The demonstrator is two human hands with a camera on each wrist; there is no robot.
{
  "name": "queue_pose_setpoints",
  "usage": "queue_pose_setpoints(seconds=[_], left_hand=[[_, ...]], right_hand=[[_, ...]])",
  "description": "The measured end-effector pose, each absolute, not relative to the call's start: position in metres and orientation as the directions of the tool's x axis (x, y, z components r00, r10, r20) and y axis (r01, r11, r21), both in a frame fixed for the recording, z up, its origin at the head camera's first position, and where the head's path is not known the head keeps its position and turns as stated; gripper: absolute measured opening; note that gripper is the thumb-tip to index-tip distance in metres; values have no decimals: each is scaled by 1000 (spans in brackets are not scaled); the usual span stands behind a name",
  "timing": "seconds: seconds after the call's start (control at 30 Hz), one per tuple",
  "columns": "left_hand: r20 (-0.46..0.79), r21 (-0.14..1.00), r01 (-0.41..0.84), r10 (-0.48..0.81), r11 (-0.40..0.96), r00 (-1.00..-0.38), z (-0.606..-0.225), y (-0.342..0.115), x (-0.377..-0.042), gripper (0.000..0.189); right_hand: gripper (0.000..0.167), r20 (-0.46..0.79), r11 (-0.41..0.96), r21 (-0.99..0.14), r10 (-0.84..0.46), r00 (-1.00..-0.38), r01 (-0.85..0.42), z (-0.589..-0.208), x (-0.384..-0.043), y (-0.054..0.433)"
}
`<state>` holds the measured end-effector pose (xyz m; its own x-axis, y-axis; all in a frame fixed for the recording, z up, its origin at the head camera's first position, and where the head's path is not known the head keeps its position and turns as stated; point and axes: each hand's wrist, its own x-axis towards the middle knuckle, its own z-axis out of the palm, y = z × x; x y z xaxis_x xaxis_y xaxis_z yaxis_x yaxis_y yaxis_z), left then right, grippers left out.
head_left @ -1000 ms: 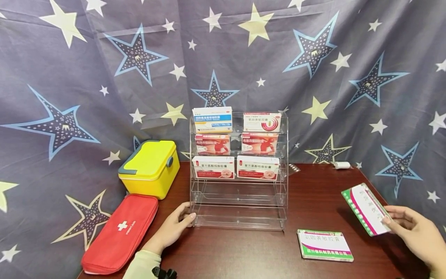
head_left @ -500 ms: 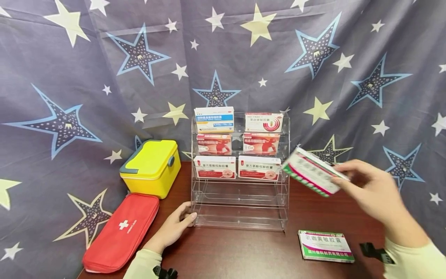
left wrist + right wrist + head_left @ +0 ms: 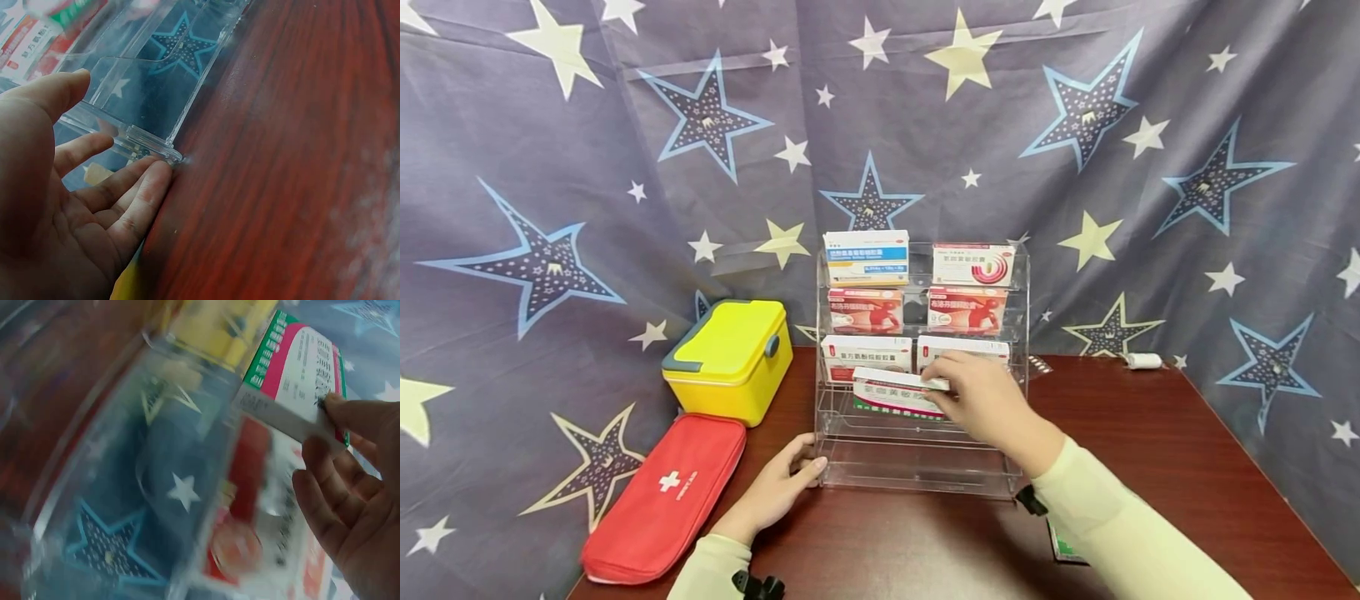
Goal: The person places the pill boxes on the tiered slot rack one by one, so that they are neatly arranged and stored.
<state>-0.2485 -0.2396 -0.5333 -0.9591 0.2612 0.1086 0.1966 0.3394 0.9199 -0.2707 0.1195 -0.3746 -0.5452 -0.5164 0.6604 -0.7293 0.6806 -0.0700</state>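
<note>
My right hand point(image 3: 988, 404) pinches a white, green and magenta medicine box point(image 3: 891, 393) by its right end, thumb in front. It overlaps the rack's middle, just below the third row of boxes. In the right wrist view the held medicine box point(image 3: 303, 381) tilts beside a red and white box point(image 3: 256, 506). A clear acrylic display rack point(image 3: 917, 467) stands upright on the table, boxes in its upper three rows. My left hand point(image 3: 778, 487) rests at its lower left side; in the left wrist view my left fingers point(image 3: 140, 200) touch the rack's corner, thumb spread apart.
Left of the rack are a yellow box point(image 3: 730, 358) with grey latches and a red first-aid pouch point(image 3: 662, 500). Another green-edged medicine box point(image 3: 1063, 543) lies mostly hidden under my right forearm. A small white roll point(image 3: 1142, 361) sits at the table's point(image 3: 1187, 467) back edge.
My right hand has carried the medicine box from the table's right side leftward to the rack's front, and the box is now nearly level. My left hand has stayed at the rack.
</note>
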Motion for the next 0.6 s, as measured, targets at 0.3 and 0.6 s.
queue_pose_setpoints(seconds=[0.3,0.6], left_hand=[[117,921,202,257,335,-959,-534,-239,-250,47],[123,920,204,248,334,-961,-535,-239,-250,47]], right_hand=[[19,608,688,-73,-543,-579,-722,-397,-280,76],[18,584,688,-113,-538,-608,-717,-406,-284,64]])
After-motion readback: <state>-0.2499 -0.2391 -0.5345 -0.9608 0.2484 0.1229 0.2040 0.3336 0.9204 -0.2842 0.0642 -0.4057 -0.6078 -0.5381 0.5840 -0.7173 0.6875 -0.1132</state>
